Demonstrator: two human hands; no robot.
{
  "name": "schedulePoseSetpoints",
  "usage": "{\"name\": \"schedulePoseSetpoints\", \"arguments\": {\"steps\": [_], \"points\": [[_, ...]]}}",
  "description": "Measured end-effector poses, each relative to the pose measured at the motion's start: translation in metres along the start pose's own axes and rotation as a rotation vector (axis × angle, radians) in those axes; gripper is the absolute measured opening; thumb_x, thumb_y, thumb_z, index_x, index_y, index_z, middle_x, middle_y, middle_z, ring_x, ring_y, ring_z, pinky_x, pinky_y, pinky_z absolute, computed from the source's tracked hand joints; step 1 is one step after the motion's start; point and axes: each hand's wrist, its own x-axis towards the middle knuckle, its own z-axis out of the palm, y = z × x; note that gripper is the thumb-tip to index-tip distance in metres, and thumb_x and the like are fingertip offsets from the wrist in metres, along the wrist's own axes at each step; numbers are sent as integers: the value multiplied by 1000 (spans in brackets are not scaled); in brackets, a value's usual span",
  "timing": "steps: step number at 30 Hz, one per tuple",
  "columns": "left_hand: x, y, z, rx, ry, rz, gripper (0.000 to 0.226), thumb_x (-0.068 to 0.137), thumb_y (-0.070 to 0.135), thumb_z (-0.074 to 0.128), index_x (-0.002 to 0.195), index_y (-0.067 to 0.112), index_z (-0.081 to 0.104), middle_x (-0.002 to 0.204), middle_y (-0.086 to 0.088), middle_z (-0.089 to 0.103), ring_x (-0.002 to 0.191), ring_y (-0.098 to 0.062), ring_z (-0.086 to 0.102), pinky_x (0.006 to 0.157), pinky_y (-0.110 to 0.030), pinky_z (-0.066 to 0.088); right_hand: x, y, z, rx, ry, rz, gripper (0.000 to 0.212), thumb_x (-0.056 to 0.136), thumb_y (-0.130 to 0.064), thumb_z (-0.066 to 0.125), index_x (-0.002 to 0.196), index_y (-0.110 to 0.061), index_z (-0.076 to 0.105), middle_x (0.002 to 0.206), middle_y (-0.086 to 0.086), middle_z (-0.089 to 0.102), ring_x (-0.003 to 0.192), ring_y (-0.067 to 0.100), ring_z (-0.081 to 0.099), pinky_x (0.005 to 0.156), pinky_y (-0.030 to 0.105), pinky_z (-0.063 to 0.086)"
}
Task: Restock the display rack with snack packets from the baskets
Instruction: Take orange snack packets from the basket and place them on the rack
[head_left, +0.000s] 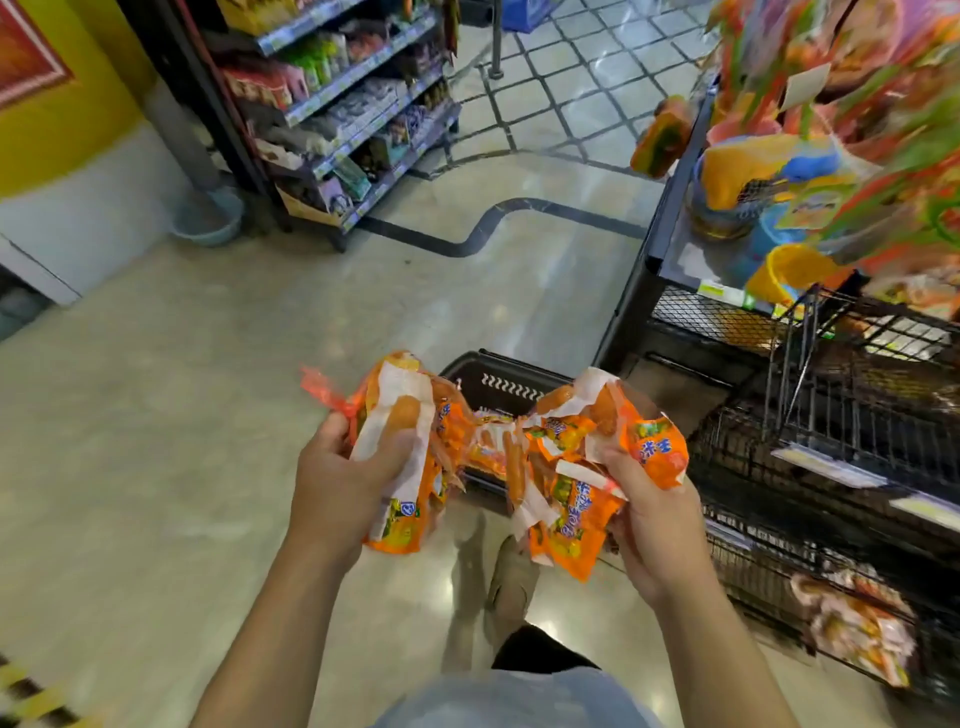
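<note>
Nearest the camera, the left hand (343, 483) had its grip curled tight round one bunch of orange snack packets (400, 457), thumb across the white backing, the bunch's long axis running roughly away from the body. The right hand (649, 525) gripped a second, looser bunch (576, 499), fingers wrapped under it and packets fanning out at several angles. That made two handfuls; how many packets were in each could not be counted, only that each held several. Just beyond and between the hands, one black basket (498, 384) sat on the floor (208, 364) with more orange packets showing inside. The display rack (831, 415) stood to the right of both hands, its dark wire tiers open toward the person, so the right hand was the nearer one and the likely move was a swing rightward. A lower tier already held some packets (857, 634). Farther off, a stocked shelf unit (353, 104) lined the aisle.
</note>
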Motion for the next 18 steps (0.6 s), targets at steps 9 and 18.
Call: {"name": "schedulePoseSetpoints", "arguments": {"steps": [9,18], "points": [[106,24,45,68,19,-18,53,80,39,86,129,38,66,119,14,74,110,-16,72,91,-49,61,132,-28,30,-59,3,29,34,91,-28,77,123,-20,68,110,5,78,103,30,75,90,55,59],[207,-31,106,219,-100,-85,32,88,28,79,110,46,63,109,26,70,100,8,66,80,-20,57,216,11,26,-360,131,36,13,92,-29,75,101,-37,72,102,0,77,96,22,74,91,56,59]]}}
